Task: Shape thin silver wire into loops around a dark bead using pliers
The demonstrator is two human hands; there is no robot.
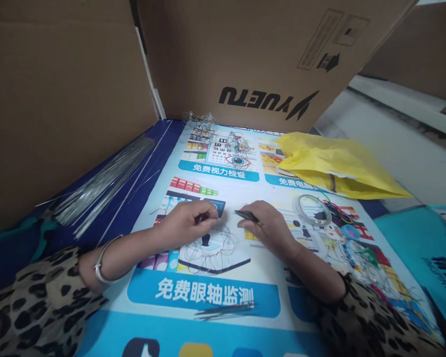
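My left hand [195,219], a metal bangle at its wrist, pinches thumb against forefinger over the printed sheet. At its fingertips is thin wire, and a looped ring of fine wire [211,252] spreads just below, seemingly joined to it. To the right, my right hand [269,225] is closed round a dark tool with a tapered tip [247,215], which points left toward the left fingertips. Most of that tool is hidden in the palm, so its exact kind is unclear. The two hands are a small gap apart.
Cut straight wires [111,178] lie at left, and short dark wires [226,311] in front. A yellow bag [342,158], a clear tape roll [300,206] and tangled coloured wires [360,253] are at right. Cardboard walls [223,54] stand behind; more wire loops [200,124] lie at the back.
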